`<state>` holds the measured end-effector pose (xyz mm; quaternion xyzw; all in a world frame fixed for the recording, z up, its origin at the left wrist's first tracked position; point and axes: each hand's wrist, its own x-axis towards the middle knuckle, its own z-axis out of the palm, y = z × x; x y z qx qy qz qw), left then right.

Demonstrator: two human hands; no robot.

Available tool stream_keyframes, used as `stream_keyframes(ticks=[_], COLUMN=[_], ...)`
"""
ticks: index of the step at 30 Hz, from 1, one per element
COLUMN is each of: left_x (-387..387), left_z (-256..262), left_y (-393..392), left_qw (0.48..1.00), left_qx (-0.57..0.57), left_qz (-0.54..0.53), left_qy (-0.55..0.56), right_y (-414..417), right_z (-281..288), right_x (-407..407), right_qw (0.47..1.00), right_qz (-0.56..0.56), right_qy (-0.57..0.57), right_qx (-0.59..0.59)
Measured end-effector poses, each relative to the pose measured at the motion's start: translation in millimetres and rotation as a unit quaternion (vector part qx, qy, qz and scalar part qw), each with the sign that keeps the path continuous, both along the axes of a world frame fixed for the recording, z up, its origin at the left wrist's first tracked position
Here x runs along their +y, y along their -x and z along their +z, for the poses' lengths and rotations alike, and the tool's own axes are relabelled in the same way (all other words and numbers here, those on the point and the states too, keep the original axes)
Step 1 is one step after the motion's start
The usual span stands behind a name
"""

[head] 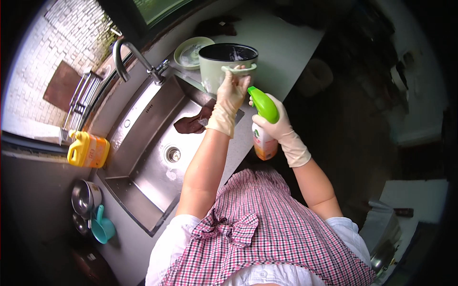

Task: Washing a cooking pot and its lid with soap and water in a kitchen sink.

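A pale green pot (211, 77) with a dark interior stands on the counter beside the sink's far end. Whitish foam clings to its inner wall and lower side. My left hand (232, 87), in a cream rubber glove, grips the pot's side handle (252, 68), with fingertips showing above it. Gloved as well, my right hand (281, 123) is wrapped around a spray bottle (263, 141) with a bright green trigger head (264, 105). The nozzle points towards the pot and my left hand. A brown cloth (189, 124) lies crumpled in the stainless steel sink (157, 182), partly behind my left wrist.
A pale green lid or dish (193, 44) with suds sits behind the pot. The faucet (137, 57) arches at the sink's back edge. A yellow detergent jug (89, 149), a turquoise dipper (103, 228) and metal bowls (84, 198) stand left. Dark fabric (218, 26) lies farther along the counter.
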<state>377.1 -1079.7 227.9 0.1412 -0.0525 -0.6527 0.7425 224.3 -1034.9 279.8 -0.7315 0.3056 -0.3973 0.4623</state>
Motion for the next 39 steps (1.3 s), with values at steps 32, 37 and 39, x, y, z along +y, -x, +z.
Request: stream_keyframes(ticks=[32,37,39], left_x=[-9,-8,-8], left_z=[32,20,17], left_y=[-44,-89,-93], left_qw=[0.997,0.998,0.995], left_qx=[-0.055,0.038,0.057], left_qz=[0.034,-0.019,-0.036], left_qy=[-0.037,0.037,0.068], right_y=[-11,-14,-18], right_z=[-32,-30,-24], right_x=[-25,-26,-10], right_qw=[0.998,0.997,0.989], right_qz=[-0.048,-0.04,-0.031], right_qy=[0.006,-0.004,0.04], right_qx=[0.031,0.069,0.136])
